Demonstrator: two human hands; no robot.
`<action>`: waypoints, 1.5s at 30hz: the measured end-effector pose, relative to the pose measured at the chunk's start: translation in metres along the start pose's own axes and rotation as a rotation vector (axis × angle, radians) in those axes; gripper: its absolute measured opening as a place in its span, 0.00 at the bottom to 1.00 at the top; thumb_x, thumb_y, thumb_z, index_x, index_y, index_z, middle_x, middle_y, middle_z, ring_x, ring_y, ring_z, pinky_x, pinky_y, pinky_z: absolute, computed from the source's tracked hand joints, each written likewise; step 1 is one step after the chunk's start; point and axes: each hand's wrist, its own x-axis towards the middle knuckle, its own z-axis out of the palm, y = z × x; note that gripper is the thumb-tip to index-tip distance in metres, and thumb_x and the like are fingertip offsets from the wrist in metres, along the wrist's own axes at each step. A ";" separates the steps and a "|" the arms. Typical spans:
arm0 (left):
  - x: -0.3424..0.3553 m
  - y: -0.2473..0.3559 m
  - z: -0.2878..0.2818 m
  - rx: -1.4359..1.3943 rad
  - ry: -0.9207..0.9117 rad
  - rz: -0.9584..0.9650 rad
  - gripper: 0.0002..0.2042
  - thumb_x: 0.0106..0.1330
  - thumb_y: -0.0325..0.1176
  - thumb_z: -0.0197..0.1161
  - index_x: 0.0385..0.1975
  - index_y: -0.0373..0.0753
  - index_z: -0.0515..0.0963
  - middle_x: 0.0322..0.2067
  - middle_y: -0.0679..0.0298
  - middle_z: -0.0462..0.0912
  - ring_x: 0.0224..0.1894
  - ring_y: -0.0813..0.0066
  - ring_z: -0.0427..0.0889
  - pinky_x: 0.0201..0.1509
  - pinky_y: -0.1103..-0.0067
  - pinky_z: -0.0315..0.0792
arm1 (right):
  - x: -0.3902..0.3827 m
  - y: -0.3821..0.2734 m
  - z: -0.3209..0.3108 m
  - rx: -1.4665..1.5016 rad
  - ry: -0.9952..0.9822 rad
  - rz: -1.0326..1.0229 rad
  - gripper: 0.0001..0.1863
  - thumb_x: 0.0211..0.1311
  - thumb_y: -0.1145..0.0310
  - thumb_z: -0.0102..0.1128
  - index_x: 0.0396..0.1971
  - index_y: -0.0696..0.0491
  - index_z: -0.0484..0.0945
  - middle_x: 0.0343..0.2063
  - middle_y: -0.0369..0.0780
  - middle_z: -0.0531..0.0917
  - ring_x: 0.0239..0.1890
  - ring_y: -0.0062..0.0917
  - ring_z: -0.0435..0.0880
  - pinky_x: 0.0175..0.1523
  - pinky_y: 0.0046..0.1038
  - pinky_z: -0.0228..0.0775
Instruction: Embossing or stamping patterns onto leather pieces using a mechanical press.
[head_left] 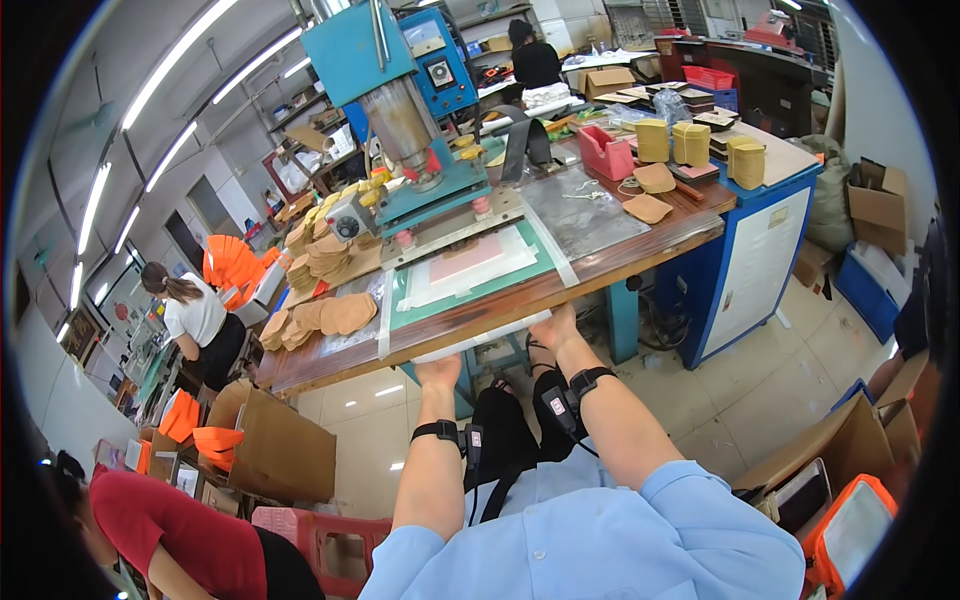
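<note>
My left hand [438, 369] and my right hand [556, 327] grip a long white strip [482, 337] under the wooden table's front edge, their fingertips partly hidden. Just above, a green mat [549, 266] carries white sheets and a pink sheet [468, 258] beneath a teal press [432, 207]. Pale tape strips run down both sides of the mat. Stacks of tan oval pieces [348, 313] lie left of it. To the right are a metal plate [608, 236], loose tan pieces [646, 209], a pink tape dispenser [603, 158] and yellow stacks [745, 163].
A blue cabinet [740, 275] stands right of the table. Cardboard boxes [282, 446] and orange items are at left, with more boxes and an orange item [845, 530] at right. A red stool [330, 548] is behind me. Co-workers [180, 520] work at left and far back [535, 60].
</note>
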 end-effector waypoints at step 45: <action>-0.017 -0.004 0.020 -0.021 0.087 0.000 0.20 0.70 0.43 0.36 0.55 0.42 0.67 0.55 0.61 0.71 0.58 0.62 0.70 0.59 0.65 0.67 | 0.012 0.000 -0.012 -0.099 -0.045 -0.008 0.23 0.68 0.57 0.35 0.57 0.54 0.63 0.57 0.40 0.67 0.58 0.33 0.67 0.63 0.40 0.58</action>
